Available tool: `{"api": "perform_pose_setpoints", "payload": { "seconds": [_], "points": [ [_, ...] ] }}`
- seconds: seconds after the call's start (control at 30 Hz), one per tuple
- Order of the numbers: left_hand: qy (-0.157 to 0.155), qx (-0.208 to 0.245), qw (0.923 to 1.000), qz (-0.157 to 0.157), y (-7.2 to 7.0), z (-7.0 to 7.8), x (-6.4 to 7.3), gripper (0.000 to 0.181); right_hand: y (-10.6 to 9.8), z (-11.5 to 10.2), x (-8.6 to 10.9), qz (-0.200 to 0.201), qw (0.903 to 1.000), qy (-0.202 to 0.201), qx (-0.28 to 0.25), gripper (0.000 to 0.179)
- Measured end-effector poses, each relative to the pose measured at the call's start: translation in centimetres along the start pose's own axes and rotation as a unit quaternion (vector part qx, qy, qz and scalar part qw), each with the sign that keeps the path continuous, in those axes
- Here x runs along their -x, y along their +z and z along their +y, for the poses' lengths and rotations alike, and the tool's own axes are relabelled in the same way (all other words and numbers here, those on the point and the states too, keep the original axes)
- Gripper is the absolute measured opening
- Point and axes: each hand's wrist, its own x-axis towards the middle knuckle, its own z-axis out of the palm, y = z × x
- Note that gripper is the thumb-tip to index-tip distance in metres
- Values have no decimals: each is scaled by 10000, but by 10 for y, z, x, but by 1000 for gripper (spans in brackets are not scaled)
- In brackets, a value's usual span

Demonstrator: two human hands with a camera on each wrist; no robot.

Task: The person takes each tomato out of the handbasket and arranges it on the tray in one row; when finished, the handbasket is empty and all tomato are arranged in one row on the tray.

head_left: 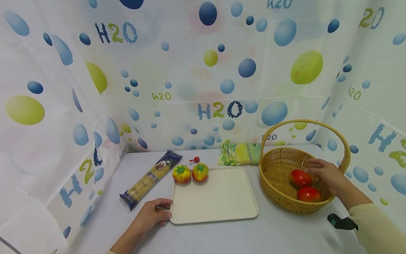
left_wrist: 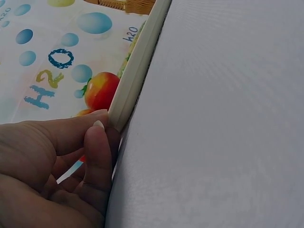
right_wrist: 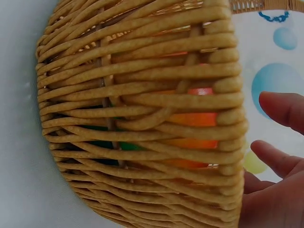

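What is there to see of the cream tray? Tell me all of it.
The tray is plain cream, rectangular, with rounded corners and a low raised rim; it looks like smooth plastic. It lies face up on the white tabletop, left of the wicker basket and apart from it. Two red-and-yellow fruits sit at its far left corner. The left hand touches its left rim.
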Motion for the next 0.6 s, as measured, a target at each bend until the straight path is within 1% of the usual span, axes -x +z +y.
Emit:
{"api": "perform_pose_setpoints", "payload": {
  "seconds": [0.13, 0.33, 0.6],
  "points": [
    [41, 1, 10000, -10, 0, -1, 0, 46, 0, 0, -3, -144, 9999, 54, -47, 84],
    [112, 32, 9999, -93, 1, -1, -1, 47, 2, -3, -7, -274, 9995, 126, 131, 84],
    [38, -31, 10000, 17, 2, -1, -1, 46, 6, -3, -13, -473, 9986, 121, 191, 83]
  ]
}}
